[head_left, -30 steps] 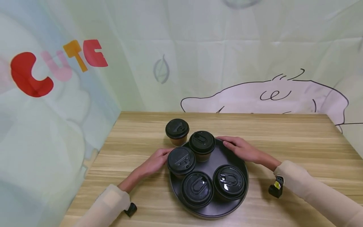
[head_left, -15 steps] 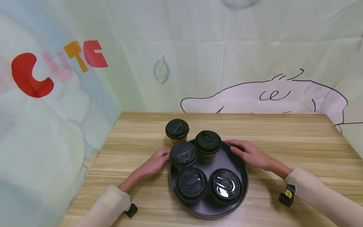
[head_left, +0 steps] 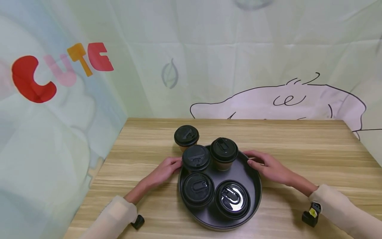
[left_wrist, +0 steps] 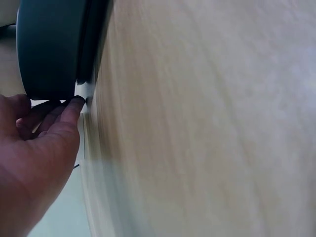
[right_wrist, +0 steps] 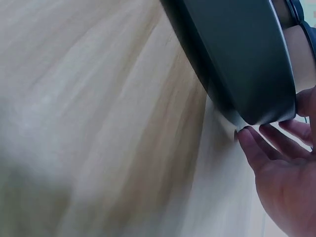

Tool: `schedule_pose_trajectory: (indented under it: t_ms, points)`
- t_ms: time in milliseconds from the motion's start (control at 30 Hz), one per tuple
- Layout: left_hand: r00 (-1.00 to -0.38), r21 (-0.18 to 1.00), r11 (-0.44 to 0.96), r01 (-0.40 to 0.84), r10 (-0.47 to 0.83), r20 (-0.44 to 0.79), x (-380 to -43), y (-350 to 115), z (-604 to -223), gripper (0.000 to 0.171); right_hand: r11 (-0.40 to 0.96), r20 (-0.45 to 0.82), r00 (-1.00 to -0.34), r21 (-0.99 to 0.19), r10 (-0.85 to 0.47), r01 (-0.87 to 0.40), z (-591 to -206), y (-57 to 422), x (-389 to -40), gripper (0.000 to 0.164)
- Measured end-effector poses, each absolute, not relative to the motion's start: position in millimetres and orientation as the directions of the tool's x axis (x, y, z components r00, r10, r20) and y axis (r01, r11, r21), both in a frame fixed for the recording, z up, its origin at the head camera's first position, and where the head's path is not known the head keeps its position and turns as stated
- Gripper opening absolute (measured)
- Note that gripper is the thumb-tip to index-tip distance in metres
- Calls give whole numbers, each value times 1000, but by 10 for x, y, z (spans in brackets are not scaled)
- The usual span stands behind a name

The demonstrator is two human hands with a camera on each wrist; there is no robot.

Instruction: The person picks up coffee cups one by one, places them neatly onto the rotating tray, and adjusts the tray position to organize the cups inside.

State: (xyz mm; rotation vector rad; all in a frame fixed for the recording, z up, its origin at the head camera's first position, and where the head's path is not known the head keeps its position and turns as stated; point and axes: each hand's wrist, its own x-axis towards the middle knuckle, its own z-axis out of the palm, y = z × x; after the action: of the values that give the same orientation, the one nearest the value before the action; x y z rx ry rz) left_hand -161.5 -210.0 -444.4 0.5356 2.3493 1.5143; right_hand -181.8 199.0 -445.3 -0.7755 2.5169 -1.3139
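Note:
A round black tray (head_left: 253, 199) with a raised rim sits on the table and carries several lidded paper coffee cups. At the tray's back stands one coffee cup (head_left: 224, 149), another cup (head_left: 196, 157) is at the left, and a cup (head_left: 198, 189) and a cup (head_left: 232, 199) are at the front. My left hand (head_left: 165, 171) holds the tray's left rim, its fingertips partly hidden by a cup. At the back right, my right hand (head_left: 273, 167) grips the rim, thumb on top. Both wrist views show fingers against the tray's dark side wall (right_wrist: 242, 59).
Just behind the tray, on the wooden table (head_left: 143, 132), stands a separate lidded coffee cup (head_left: 186, 136), very near the left cup on the tray. A printed cloth backdrop (head_left: 209, 66) rises at the table's back and left edges.
The tray has turned clockwise in place, carrying its cups round: the back cup right, the front ones left. My right hand has moved right and nearer with the rim; the left has barely moved.

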Motion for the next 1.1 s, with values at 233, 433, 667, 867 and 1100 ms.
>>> schedule_pose_trajectory:
  t_ms: [233,433,667,867,1100]
  points:
    - [-890,915,378,139,454,-53,-1619,-2097,-4444,29,462,33,-824,-815,-566,-350,-4389,1842,-2063,42]
    - [-888,920,366,137,456,-49,-1596,-2074,-4443,27,428,18,-778,-827,-627,-364,-4366,1725,-2167,35]
    - [-895,917,373,142,445,-43,-1589,-2079,-4430,27,421,22,-774,-829,-633,-369,-4351,1745,-2114,37]
    - [-897,904,398,156,441,-39,-1604,-2069,-4448,32,451,41,-787,-801,-616,-394,-4376,1823,-2042,37]
    - [-900,895,423,140,431,-64,-1590,-2080,-4439,36,440,72,-805,-806,-589,-395,-4415,1924,-1915,37]
